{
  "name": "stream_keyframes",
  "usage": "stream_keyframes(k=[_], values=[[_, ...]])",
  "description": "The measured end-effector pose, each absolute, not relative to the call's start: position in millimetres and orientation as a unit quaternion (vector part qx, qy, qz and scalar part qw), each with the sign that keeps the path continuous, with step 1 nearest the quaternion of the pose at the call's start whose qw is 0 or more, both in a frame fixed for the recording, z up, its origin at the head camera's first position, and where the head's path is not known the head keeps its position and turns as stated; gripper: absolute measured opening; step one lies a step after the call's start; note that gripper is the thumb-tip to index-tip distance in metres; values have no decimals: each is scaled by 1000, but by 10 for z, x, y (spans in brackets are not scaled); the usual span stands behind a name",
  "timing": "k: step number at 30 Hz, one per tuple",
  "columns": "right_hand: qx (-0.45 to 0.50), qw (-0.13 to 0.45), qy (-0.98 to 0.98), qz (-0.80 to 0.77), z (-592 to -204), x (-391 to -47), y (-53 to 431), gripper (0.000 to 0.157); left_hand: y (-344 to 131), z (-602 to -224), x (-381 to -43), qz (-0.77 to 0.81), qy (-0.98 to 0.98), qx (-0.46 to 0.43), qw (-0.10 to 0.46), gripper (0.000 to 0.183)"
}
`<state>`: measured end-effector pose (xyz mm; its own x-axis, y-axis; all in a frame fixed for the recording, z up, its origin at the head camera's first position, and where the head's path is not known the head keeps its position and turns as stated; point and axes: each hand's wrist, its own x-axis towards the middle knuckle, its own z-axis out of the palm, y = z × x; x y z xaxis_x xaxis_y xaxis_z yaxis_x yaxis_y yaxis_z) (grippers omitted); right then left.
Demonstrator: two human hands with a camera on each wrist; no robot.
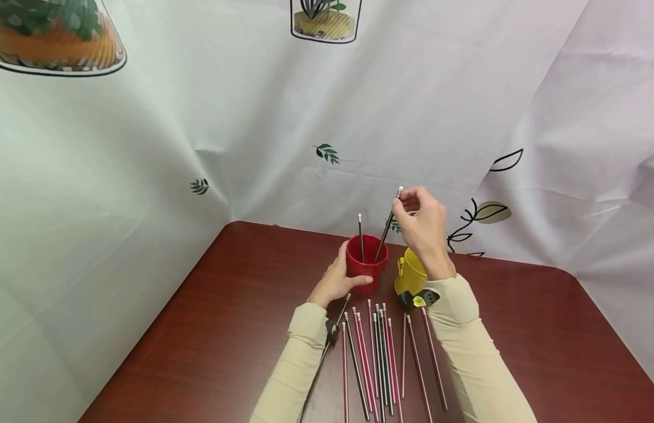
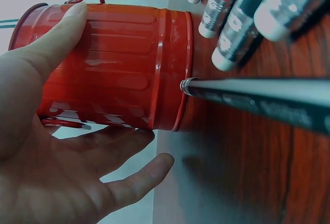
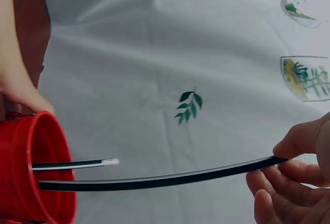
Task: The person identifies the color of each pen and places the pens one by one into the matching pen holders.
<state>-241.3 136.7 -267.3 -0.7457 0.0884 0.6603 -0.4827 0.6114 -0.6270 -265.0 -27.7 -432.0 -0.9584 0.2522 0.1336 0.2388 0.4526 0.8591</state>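
Observation:
My left hand (image 1: pixel 333 281) holds a red bucket-shaped cup (image 2: pixel 118 64) by its side, thumb along the front wall and fingers around the back. One black pencil (image 3: pixel 77 165) stands inside the cup, its white eraser end up. Between thumb and fingertips my right hand (image 1: pixel 423 226) pinches a second black pencil (image 3: pixel 154 183) near its eraser end. The lower end of that pencil is inside the red cup, and it leans to the right in the head view.
A yellow cup (image 1: pixel 410 275) with a handle stands right of the red one, partly behind the right forearm. Several black pencils (image 1: pixel 357 367) and pink pencils (image 1: pixel 365 361) lie on the brown table (image 1: pixel 200 329), eraser ends away from me. White printed cloth (image 1: pixel 242 117) hangs behind.

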Motion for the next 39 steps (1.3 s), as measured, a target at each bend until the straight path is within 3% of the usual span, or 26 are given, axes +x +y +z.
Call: stream_keyframes(k=[29,39], values=[[101,229,-874,416,-3338,-2317,1253,11,-287,-4305,-2645,498,853,156,0,93],[104,225,-876,414,-3495,-2323,1229,12,-288,-4302,-2648,500,852,154,4,93]])
